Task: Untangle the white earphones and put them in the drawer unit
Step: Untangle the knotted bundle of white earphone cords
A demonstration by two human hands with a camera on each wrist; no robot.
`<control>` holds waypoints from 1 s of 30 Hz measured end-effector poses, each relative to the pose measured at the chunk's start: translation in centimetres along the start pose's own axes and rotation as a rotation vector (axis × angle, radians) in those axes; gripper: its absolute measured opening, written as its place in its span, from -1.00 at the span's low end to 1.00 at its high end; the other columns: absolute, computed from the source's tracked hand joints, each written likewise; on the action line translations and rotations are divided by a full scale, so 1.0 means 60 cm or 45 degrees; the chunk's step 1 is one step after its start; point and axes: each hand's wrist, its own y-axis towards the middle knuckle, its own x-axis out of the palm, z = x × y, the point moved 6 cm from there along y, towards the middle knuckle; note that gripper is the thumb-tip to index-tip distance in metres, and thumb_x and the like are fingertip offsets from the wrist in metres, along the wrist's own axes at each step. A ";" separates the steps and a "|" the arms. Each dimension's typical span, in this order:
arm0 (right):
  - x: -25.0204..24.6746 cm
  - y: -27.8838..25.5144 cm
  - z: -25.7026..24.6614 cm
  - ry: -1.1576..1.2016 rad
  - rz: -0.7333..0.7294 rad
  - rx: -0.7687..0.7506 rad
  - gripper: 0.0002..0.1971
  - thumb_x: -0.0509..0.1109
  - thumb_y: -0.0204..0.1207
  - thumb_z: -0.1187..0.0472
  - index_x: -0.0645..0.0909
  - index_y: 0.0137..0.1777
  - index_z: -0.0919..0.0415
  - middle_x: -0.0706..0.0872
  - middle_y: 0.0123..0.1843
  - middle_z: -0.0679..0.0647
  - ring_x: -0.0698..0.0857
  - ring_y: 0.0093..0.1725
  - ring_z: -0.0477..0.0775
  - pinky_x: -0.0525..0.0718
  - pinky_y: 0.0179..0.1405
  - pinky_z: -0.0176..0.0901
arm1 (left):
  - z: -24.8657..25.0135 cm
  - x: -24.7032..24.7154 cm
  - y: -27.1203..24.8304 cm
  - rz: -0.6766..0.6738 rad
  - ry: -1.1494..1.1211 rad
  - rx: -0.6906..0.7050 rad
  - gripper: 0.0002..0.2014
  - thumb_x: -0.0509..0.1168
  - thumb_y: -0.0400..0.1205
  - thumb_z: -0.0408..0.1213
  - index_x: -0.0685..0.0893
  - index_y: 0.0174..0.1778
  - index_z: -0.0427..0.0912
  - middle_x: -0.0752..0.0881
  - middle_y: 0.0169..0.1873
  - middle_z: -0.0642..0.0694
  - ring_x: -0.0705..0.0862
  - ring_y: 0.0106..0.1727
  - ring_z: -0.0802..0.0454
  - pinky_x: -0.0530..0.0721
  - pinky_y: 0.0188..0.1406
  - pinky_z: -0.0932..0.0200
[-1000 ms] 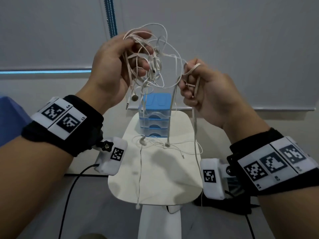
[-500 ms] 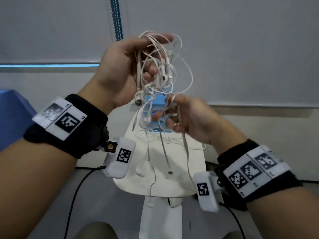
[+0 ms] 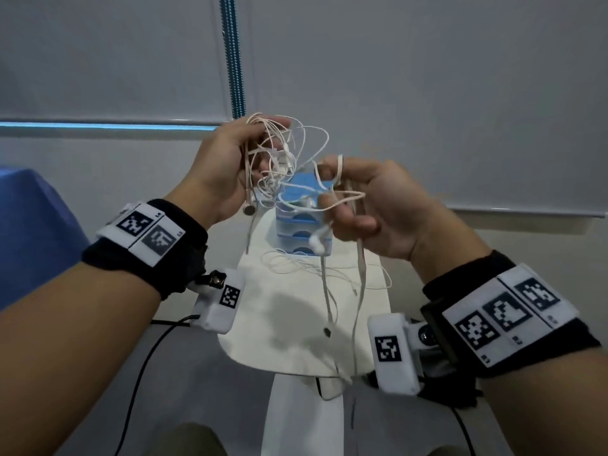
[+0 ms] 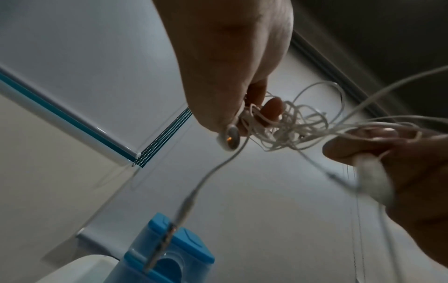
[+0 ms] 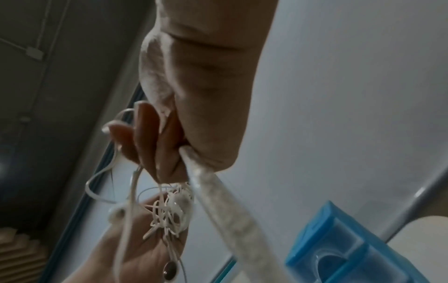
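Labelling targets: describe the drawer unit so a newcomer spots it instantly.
Start at the white table below the raised hands. At its far end, by the wall, stands the drawer unit, partly behind the earphones. It is the only blue thing on the table: a small stack of drawers with clear fronts.

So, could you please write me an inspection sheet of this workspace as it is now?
Surface: small white table, loose white cable lying on it.
Job's things: tangled white earphones held in the air; blue drawer unit on the table, drawers look closed.
Clutter: nothing seen.
Hands: left hand grips the knot; right hand holds strands, one looped over a finger.
Cables: black cable on the floor.
Surroundings: grey blinds, blue bead chain.
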 end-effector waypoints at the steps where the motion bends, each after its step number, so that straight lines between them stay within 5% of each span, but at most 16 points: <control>1: 0.000 0.003 -0.011 0.029 0.027 -0.023 -0.82 0.06 0.73 0.21 0.43 -0.09 0.10 0.44 -0.62 0.08 0.18 -0.77 -0.11 0.13 -0.74 -0.41 | -0.001 -0.001 -0.001 0.008 0.008 0.009 -0.67 0.08 0.81 -0.33 0.78 0.21 -0.23 0.67 -0.34 -0.02 0.42 -0.52 0.13 0.29 -0.53 0.28; 10: -0.035 0.024 -0.044 -0.171 0.406 -0.122 -0.95 0.15 0.74 0.19 0.39 0.02 0.12 0.61 -0.50 0.24 0.26 -0.70 0.00 0.18 -0.70 -0.31 | 0.000 0.002 0.003 -0.015 0.089 0.103 -0.64 0.03 0.80 -0.40 0.75 0.26 -0.27 0.71 -0.28 -0.10 0.54 -0.49 0.08 0.41 -0.57 0.29; 14: -0.037 0.029 -0.041 -0.391 0.388 -0.111 -0.91 0.07 0.75 0.28 0.33 -0.01 0.14 0.69 -0.27 0.60 0.46 -0.67 0.07 0.16 -0.76 -0.32 | -0.009 -0.010 0.008 0.042 0.119 0.100 -0.66 0.07 0.77 -0.40 0.74 0.22 -0.36 0.68 -0.35 -0.06 0.49 -0.54 0.09 0.36 -0.61 0.28; 17: -0.055 0.030 -0.018 -0.754 0.360 0.024 -0.90 0.03 0.69 0.36 0.33 0.05 0.18 0.80 -0.27 0.43 0.67 -0.52 0.25 0.09 -0.69 -0.35 | -0.047 -0.023 0.007 0.060 0.315 0.047 -0.70 0.12 0.68 -0.46 0.65 0.13 -0.63 0.75 -0.37 0.01 0.38 -0.60 0.08 0.28 -0.64 0.28; 21: -0.090 0.020 0.011 -0.944 0.408 0.176 -0.91 0.06 0.70 0.32 0.39 0.04 0.19 0.88 -0.12 0.28 0.77 -0.42 0.29 0.12 -0.57 -0.26 | -0.139 -0.032 -0.018 -0.084 0.650 -0.140 -0.71 0.19 0.69 -0.44 0.85 -0.04 -0.28 0.61 -0.44 -0.06 0.35 -0.54 0.08 0.27 -0.57 0.24; 30: -0.119 0.004 -0.015 -0.346 0.587 -0.229 -0.77 0.10 0.77 0.31 0.37 -0.16 0.14 0.85 -0.01 0.38 0.54 -0.51 0.17 0.13 -0.69 -0.29 | -0.236 -0.056 -0.034 -0.022 0.549 -0.453 -0.76 0.26 0.67 -0.29 0.73 0.08 -0.38 0.54 -0.41 -0.12 0.40 -0.52 0.05 0.31 -0.56 0.21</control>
